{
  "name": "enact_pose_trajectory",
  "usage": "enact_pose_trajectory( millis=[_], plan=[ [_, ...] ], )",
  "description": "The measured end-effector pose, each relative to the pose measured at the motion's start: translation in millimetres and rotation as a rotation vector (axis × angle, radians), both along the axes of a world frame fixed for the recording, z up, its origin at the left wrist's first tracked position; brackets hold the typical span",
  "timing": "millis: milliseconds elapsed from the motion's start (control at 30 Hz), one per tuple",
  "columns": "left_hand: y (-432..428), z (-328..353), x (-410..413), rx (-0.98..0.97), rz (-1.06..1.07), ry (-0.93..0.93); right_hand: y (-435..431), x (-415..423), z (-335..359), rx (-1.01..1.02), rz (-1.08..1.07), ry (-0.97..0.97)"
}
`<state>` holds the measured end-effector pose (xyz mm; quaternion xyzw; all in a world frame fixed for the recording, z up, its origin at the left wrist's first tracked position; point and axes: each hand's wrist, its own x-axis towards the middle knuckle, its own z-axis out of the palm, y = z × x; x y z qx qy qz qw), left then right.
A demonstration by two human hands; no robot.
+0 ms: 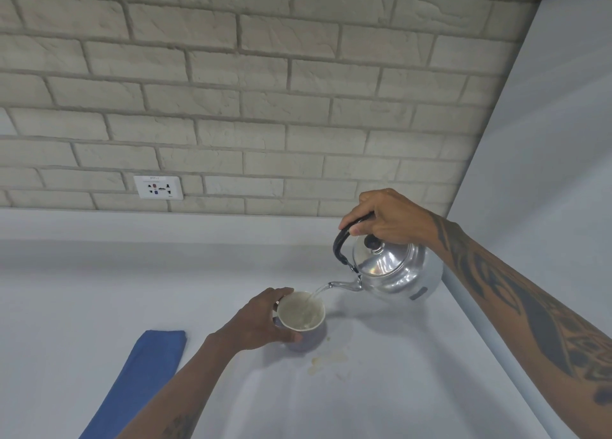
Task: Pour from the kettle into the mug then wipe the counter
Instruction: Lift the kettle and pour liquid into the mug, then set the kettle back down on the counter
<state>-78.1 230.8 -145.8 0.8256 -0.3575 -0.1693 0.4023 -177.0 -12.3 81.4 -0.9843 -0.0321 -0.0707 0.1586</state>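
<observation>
Pour under way. My right hand (384, 218) is wrapped round the handle of the kettle (394, 268), tilted, stream landing in the mug (300, 316). Left hand (261, 321) cups the mug on the counter (99, 289). Fill level unclear, perhaps half; keep tilt shallow, spout close over rim.

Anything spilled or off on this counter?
Yes. A pale yellowish stain marks the counter just in front of the mug, with small specks beside it. It looks like a dried or fresh spill. The blue cloth lies unused to the left.
</observation>
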Motion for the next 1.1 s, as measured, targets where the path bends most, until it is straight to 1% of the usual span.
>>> enact_pose_trajectory(
  millis=[433, 600, 667, 733, 800, 900, 933, 1000, 1100],
  plan=[
    [1.4, 5.6, -3.0, 0.045, 0.020, 0.036, -36.5, -8.0, -40.0, 0.527, -0.049, -0.005],
    [0.2, 17.2, -1.3, 0.113, -0.021, 0.079, -48.0, -14.5, -42.5, 0.662, -0.079, -0.040],
    [-3.4, 39.7, 2.0, 0.168, -0.045, 0.075, -52.1, -16.8, -40.9, 0.686, -0.079, -0.054],
    [-13.8, 74.2, 6.1, 0.171, -0.052, -0.022, -55.4, -17.1, -38.7, 0.687, -0.083, -0.067],
    [-32.5, 115.7, 7.9, 0.127, -0.052, -0.128, -57.6, -16.9, -35.8, 0.695, -0.091, -0.085],
    [-69.6, 175.8, 7.1, 0.035, -0.074, -0.189, -60.8, -15.9, -29.8, 0.706, -0.093, -0.125],
    [-82.6, 192.7, 6.1, 0.034, -0.094, -0.216, -61.7, -15.4, -28.0, 0.704, -0.093, -0.137],
    [-107.4, 221.0, 3.7, 0.080, -0.130, -0.273, -63.8, -13.8, -24.1, 0.697, -0.105, -0.157],
    [-136.8, 245.8, 3.6, 0.192, -0.166, -0.332, -66.9, -10.8, -17.6, 0.699, -0.158, -0.188]
  ],
)
